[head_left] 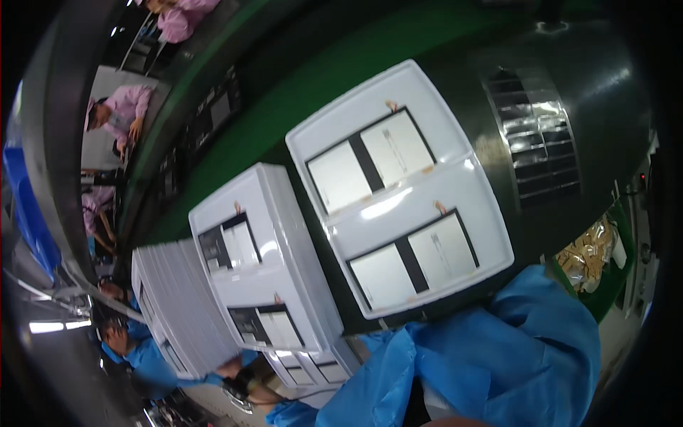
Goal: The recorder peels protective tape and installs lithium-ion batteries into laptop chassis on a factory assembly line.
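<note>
My left hand (231, 368) reaches to the lower edge of a stack of white trays (160, 299) at the left, a black band around its wrist. Its fingers are partly hidden and blurred, so I cannot tell if they grip. Of my right arm only the crumpled blue sleeve (526, 320) shows; the hand is out of sight. In front of me lies a white plastic tray (398, 206) with two recesses. Each holds a flat black-and-white rectangular piece (414, 260) with a small copper-coloured tab. Beside it stands a taller tray stack (299, 249) bearing similar pieces.
A green conveyor surface (320, 67) runs behind the trays. A dark gridded panel (537, 139) lies at the right, above a green bin (608, 281) of tan pieces. A co-worker's hand (117, 340) is at the far left; people in pink (128, 107) sit across the line.
</note>
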A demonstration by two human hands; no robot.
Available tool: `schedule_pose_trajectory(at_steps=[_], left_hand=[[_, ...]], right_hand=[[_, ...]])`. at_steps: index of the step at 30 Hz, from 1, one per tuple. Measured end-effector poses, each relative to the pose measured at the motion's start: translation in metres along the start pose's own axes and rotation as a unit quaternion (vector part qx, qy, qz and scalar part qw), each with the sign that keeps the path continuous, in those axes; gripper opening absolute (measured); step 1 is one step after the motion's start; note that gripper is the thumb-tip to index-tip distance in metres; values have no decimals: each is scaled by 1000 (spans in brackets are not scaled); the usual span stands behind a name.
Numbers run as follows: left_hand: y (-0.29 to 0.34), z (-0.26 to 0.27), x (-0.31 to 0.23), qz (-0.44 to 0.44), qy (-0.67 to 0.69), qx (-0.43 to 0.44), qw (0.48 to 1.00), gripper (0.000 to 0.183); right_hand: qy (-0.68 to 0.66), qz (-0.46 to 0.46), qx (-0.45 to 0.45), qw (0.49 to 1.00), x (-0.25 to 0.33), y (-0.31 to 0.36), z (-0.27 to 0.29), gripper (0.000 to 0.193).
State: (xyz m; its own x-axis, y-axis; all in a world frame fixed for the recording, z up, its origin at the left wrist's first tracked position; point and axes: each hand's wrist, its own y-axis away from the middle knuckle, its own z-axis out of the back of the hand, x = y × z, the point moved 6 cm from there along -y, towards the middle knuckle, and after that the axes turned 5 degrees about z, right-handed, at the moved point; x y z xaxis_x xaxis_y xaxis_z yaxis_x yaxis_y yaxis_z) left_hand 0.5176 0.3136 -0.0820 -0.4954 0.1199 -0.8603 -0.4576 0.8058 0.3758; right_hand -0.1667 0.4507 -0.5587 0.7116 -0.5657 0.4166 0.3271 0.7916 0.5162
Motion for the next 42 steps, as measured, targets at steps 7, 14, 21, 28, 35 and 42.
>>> schedule_pose_trajectory(at_steps=[7, 14, 21, 28, 35, 42], left_hand=[[101, -28, 102, -77, -80, -116, 987, 29], [249, -87, 189, -103, -459, 69, 880, 32], [258, 69, 344, 171, -530, 28, 830, 42], [284, 146, 423, 281, -453, -10, 846, 45], [288, 154, 436, 265, -449, 45, 852, 45], [243, 42, 328, 106, -527, 122, 834, 39]], right_hand=[[-68, 23, -28, 997, -58, 18, 64, 35], [-218, -4, 6, 976, -131, 141, 161, 34], [161, 79, 102, 979, -186, 211, 104, 30], [129, 51, 107, 984, -195, 220, 87, 31], [142, 63, 124, 980, -200, 227, 87, 33], [235, 188, 192, 934, -196, 250, 125, 35]])
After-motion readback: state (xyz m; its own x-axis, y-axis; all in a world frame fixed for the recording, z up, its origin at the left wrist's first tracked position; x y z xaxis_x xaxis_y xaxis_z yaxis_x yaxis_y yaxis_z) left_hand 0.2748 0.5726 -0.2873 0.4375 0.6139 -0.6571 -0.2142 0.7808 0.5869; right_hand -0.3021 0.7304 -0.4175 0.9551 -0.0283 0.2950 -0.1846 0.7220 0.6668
